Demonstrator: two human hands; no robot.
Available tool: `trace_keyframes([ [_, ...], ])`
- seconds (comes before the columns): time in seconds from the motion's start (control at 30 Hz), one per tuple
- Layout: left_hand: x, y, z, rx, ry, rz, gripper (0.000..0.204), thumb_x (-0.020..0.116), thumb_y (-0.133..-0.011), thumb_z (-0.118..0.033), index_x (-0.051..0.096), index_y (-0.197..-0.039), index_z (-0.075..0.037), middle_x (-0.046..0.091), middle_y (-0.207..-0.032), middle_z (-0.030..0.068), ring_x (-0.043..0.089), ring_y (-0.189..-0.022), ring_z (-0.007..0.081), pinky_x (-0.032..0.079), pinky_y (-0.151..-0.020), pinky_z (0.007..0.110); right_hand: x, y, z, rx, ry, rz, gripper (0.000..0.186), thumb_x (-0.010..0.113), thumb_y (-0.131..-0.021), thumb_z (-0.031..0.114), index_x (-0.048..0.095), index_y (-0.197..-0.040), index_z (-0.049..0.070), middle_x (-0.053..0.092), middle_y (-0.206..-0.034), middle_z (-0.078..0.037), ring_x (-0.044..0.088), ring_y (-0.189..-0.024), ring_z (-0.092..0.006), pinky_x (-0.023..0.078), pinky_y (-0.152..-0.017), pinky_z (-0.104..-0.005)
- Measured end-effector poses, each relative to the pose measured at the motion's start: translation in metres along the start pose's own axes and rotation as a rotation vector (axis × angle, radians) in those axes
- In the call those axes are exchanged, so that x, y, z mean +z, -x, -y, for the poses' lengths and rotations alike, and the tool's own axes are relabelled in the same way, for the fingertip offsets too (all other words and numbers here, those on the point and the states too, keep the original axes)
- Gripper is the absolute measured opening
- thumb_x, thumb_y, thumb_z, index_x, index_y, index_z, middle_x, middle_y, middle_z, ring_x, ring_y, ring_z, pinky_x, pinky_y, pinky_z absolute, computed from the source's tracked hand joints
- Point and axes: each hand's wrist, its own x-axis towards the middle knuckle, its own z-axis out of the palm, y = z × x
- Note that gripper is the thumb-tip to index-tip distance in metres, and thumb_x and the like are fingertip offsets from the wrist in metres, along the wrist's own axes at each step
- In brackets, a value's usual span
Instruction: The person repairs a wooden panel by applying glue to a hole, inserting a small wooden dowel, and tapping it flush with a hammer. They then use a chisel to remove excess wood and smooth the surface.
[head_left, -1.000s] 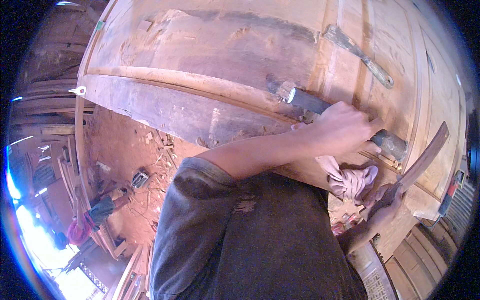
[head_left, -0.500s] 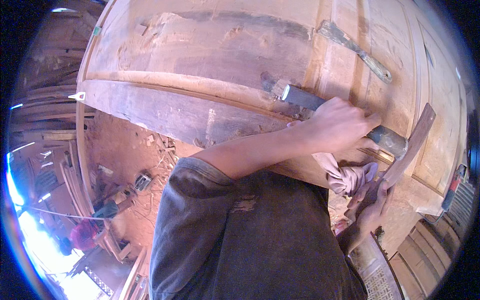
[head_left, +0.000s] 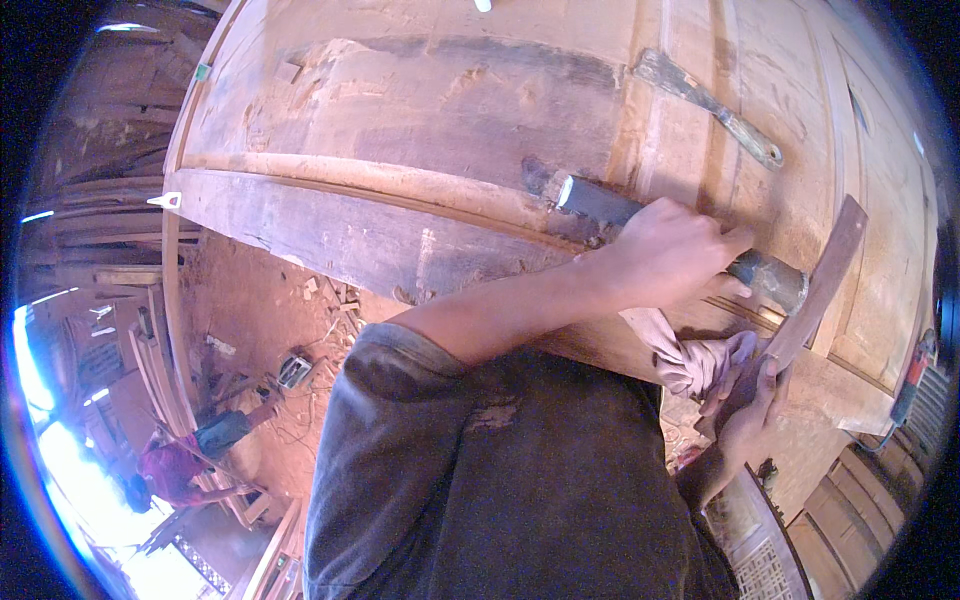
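My left hand (head_left: 675, 255) is wrapped round a dark chisel (head_left: 600, 203), whose bright cutting edge points left on a large panelled wooden piece (head_left: 380, 115). The edge rests beside a dark, rough patch near a raised moulding. In my right hand (head_left: 750, 415), lower right, is a long flat brown wooden bat (head_left: 825, 270). It slants upward past the butt of the chisel, touching it or nearly so; I cannot tell which. A pale twisted cloth (head_left: 690, 360) hangs between my two hands. Beyond the chisel a worn putty knife (head_left: 710, 105) lies on the wood.
Wood shavings and a small power tool (head_left: 295, 370) lie on the reddish floor at left. Farther left, a person in a red top (head_left: 170, 470) bends among timber. A red-and-dark tool (head_left: 915, 370) is at the panel's right edge. Stacked boards (head_left: 850, 500) stand lower right.
The view has shifted slightly. Light chips beside the chisel's edge are no longer seen there. Both hands keep their grips. The person at left shows more fully, an arm reaching down.
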Motion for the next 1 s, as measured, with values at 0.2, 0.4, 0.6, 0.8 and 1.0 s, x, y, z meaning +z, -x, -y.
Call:
trace_keyframes([
  [0.2, 0.004, 0.001, 0.006, 0.004, 0.016, -0.037, 0.048, 0.064, -0.084, -0.050, 0.058, -0.098, -0.004, 0.067, -0.074, 0.0152, 0.069, -0.070, 0.0334, 0.052, -0.058, 0.045, -0.001, -0.006, 0.016, 0.023, -0.279, 0.083, 0.041, 0.043, -0.097, 0.046, 0.046, -0.081, 0.008, 0.042, -0.052, -0.006, 0.042, -0.036, -0.0200, 0.035, -0.035, -0.0316],
  [0.4, -0.002, 0.001, 0.001, -0.034, 0.050, 0.032, 0.046, 0.062, -0.084, -0.049, 0.057, -0.101, -0.007, 0.067, -0.079, 0.0151, 0.068, -0.072, 0.0340, 0.052, -0.058, 0.046, -0.011, -0.021, 0.014, -0.052, -0.221, 0.015, 0.037, 0.042, -0.098, 0.037, 0.048, -0.108, 0.001, 0.044, -0.058, -0.006, 0.039, -0.036, -0.0171, 0.035, -0.034, -0.0298],
  [0.6, 0.006, 0.001, -0.002, 0.000, 0.062, -0.020, 0.041, 0.063, -0.085, -0.043, 0.057, -0.104, -0.007, 0.067, -0.079, 0.0155, 0.069, -0.071, 0.0335, 0.053, -0.057, 0.046, -0.035, -0.037, 0.032, -0.136, -0.202, -0.086, 0.049, 0.037, -0.101, 0.032, 0.039, -0.137, -0.001, 0.045, -0.061, -0.004, 0.045, -0.042, -0.0142, 0.038, -0.035, -0.0273],
  [0.8, 0.002, 0.002, -0.003, -0.038, 0.052, -0.019, 0.046, 0.064, -0.084, -0.047, 0.059, -0.102, -0.005, 0.067, -0.076, 0.0154, 0.069, -0.069, 0.0330, 0.052, -0.056, 0.046, -0.079, -0.063, -0.070, -0.317, 0.214, -0.196, 0.054, 0.047, -0.096, 0.042, 0.048, -0.129, -0.001, 0.045, -0.060, -0.003, 0.047, -0.042, -0.0167, 0.041, -0.037, -0.0282],
  [1.0, -0.003, -0.001, -0.005, -0.033, 0.048, 0.005, 0.046, 0.065, -0.084, -0.045, 0.060, -0.098, -0.002, 0.067, -0.074, 0.0163, 0.069, -0.068, 0.0329, 0.052, -0.057, 0.044, -0.037, -0.028, 0.018, -0.016, -0.234, 0.059, 0.041, 0.041, -0.099, 0.034, 0.050, -0.121, 0.000, 0.042, -0.058, -0.003, 0.040, -0.038, -0.0144, 0.037, -0.034, -0.0297],
])
